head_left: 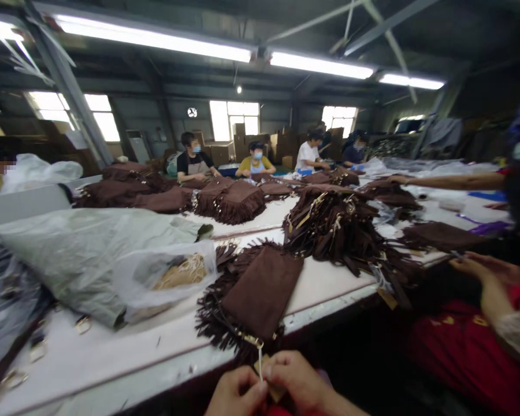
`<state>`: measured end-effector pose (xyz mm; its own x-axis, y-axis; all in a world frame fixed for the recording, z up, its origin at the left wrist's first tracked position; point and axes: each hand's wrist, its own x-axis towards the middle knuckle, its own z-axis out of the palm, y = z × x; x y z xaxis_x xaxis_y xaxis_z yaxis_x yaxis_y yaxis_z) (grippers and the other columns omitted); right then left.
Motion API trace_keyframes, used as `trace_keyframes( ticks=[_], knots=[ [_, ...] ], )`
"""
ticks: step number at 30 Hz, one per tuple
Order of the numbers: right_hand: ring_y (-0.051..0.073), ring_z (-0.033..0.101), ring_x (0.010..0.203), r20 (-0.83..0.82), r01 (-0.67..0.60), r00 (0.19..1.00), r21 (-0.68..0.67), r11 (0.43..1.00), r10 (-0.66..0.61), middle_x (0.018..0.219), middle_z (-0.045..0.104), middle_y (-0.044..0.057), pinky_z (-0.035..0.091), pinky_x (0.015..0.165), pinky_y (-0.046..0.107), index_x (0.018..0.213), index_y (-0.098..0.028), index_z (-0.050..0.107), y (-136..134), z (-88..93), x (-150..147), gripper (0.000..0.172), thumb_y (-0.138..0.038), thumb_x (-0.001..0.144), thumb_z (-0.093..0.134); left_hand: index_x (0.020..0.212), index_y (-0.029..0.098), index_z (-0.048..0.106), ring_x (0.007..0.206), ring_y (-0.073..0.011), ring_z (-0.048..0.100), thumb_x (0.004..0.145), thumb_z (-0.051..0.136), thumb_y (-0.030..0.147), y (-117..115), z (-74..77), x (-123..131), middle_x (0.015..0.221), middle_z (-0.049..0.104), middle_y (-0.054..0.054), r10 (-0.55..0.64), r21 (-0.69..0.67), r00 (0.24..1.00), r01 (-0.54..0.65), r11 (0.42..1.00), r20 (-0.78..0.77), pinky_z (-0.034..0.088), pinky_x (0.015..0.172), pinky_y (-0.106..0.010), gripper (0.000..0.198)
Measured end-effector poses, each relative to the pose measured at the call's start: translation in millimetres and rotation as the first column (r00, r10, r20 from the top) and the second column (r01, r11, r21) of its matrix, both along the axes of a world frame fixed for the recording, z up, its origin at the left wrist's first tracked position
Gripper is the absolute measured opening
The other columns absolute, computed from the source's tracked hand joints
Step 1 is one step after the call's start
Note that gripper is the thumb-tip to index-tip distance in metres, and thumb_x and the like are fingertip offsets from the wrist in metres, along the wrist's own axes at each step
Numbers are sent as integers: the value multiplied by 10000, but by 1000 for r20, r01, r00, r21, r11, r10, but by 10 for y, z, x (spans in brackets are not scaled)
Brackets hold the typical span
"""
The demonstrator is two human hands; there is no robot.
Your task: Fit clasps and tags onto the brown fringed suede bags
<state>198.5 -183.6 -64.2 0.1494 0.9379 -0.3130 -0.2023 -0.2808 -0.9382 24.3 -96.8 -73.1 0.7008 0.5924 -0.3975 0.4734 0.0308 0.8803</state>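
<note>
A brown fringed bag (262,286) lies at the table's front edge, its gold clasp (253,341) hanging toward me. From the clasp a pale string (260,363) runs down to my hands. My left hand (237,393) pinches the lower end of the string between thumb and finger. Beside it, my right hand (297,378) is closed on a tan paper tag (274,390), which shows partly between the two hands. My fingers hide where the string meets the tag.
A pile of fringed bags (329,225) is to the right, more brown bags (229,199) behind. A plastic bag (169,277) of tan tags and strings lies left, by grey-green sheeting (82,242). A co-worker's hands (481,268) are close at my right; several people sit across the table.
</note>
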Motion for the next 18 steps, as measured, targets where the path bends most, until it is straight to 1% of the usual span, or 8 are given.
trace_keyframes(
  ticks=[1,2,3,5,7,10,14,18],
  knots=[
    [119,570,607,-54,-4,999,-34,999,2,674,621,-6,476,617,284,749,-117,644,22,-115,-117,453,-544,707,789,667,148,603,605,-141,558,794,690,493,-34,-11,-14,633,635,-5,7,-6,999,-7,1000,38,443,614,-263,377],
    [113,550,578,-105,-8,994,-62,998,2,619,608,-13,449,610,282,696,-122,637,26,-206,-195,494,-574,627,823,661,146,599,596,-131,541,790,676,486,-65,-9,-29,629,635,-10,27,7,996,-27,1000,84,424,603,-255,372],
    [118,553,579,-154,-17,988,-83,996,4,609,620,-5,437,617,286,687,-123,646,21,-275,-237,513,-586,576,840,661,142,604,593,-126,534,785,665,481,-90,1,-42,637,643,-18,30,11,995,-32,999,98,411,594,-249,366],
    [131,580,604,-237,-41,971,-119,992,11,635,661,20,435,643,294,712,-126,674,7,-352,-242,500,-574,567,844,685,136,619,572,-116,521,777,652,466,-118,32,-58,659,661,-30,59,-30,992,-56,998,112,392,566,-238,344],
    [139,601,619,-295,-64,955,-148,987,18,661,685,34,438,655,295,734,-133,693,2,-364,-205,458,-534,579,851,704,132,631,563,-112,520,766,657,455,-126,56,-65,670,671,-40,89,-66,990,-82,994,112,388,553,-232,329],
    [146,612,619,-332,-81,943,-172,982,20,655,690,37,449,659,296,726,-138,703,1,-312,-177,413,-483,571,868,723,129,641,561,-108,525,758,672,453,-135,64,-70,670,675,-43,108,-104,986,-94,990,128,397,551,-226,327],
    [143,603,615,-330,-77,944,-176,981,15,650,684,32,460,660,295,706,-142,702,-4,-248,-199,379,-468,590,857,706,131,637,556,-102,532,757,680,431,-143,56,-69,659,671,-34,119,-131,985,-102,986,129,404,553,-220,307],
    [151,599,637,-306,-77,952,-167,983,22,673,683,41,468,670,304,717,-138,702,-5,-246,-195,395,-497,614,829,690,136,632,552,-104,534,754,683,415,-138,82,-61,652,664,-28,138,-168,983,-117,979,120,406,544,-220,290]
  ],
)
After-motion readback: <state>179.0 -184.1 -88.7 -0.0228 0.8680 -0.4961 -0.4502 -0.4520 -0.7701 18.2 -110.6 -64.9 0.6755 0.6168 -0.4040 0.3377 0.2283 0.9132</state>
